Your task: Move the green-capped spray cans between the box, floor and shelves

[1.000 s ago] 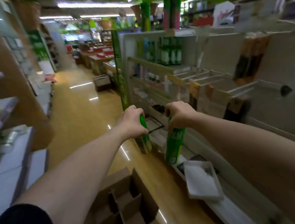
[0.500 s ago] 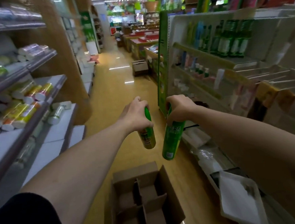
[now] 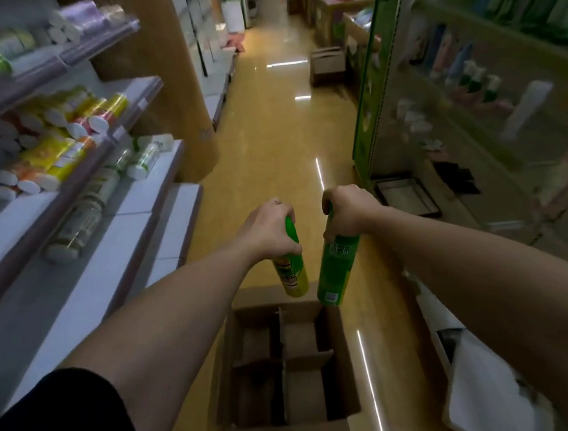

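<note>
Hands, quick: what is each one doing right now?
Left hand: grips the top of a yellow-green spray can.
Right hand: grips the top of a green spray can.

Two hands (image 3: 307, 225), a green spray can (image 3: 336, 269) in each, above an open cardboard box (image 3: 338, 364).

Retail shop, aisle view. Tiered shelves (image 3: 132, 207) at left stocked with wrapped rolls (image 3: 65, 130) in rows; perforated display rack (image 3: 471, 105) at right carrying bottles (image 3: 479, 81); glossy floor (image 3: 270, 141); open cardboard carton (image 3: 286, 351) in the aisle; further displays beyond.
</note>
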Action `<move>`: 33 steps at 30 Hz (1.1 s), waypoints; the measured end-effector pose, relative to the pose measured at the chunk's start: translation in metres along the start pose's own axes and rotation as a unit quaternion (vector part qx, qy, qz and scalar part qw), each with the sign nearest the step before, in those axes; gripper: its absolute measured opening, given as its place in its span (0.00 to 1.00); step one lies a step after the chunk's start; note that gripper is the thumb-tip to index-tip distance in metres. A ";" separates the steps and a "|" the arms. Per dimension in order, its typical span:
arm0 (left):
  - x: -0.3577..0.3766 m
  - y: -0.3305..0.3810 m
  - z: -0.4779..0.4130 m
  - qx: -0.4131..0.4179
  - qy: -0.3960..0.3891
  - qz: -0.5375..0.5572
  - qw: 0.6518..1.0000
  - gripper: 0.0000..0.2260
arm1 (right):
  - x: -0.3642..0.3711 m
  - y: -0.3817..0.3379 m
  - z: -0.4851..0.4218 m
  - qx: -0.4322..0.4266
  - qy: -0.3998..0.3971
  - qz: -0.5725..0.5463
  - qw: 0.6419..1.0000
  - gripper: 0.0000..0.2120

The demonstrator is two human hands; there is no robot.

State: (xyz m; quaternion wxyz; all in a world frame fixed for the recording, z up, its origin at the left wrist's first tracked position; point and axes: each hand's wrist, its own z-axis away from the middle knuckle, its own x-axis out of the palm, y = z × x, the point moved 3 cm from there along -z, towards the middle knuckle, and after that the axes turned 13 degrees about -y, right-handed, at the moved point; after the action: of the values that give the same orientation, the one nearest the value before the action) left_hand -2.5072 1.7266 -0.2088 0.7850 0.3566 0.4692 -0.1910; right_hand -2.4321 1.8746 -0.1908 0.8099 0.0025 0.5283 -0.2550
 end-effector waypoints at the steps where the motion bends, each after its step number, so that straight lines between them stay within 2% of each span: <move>1: 0.005 -0.003 -0.003 -0.001 -0.009 0.000 1.000 0.22 | 0.006 0.002 -0.004 0.001 -0.010 0.000 1.000 0.26; 9: 0.092 -0.044 -0.054 -0.020 -0.101 0.017 0.995 0.23 | 0.090 0.037 -0.072 0.034 -0.074 -0.023 0.996 0.29; 21: 0.284 -0.136 -0.084 -0.034 -0.234 0.028 0.971 0.26 | 0.297 0.080 -0.149 0.037 -0.124 -0.031 0.991 0.24; 26: 0.381 -0.177 -0.092 -0.036 -0.245 0.047 0.968 0.26 | 0.405 0.091 -0.175 0.020 -0.130 -0.008 0.991 0.25; 29: 0.437 -0.197 -0.102 -0.038 -0.249 0.052 0.966 0.28 | 0.466 0.102 -0.191 0.010 -0.125 -0.019 0.992 0.25; 33: 0.503 -0.224 -0.120 -0.058 -0.236 0.058 0.968 0.26 | 0.533 0.115 -0.217 0.009 -0.118 -0.042 0.992 0.28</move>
State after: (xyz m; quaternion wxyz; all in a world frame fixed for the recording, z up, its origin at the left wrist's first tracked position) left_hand -2.4770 1.6823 -0.7696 0.9027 0.2815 0.2594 -0.1968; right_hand -2.4037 1.8152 -0.7743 0.8552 -0.0428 0.4261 -0.2919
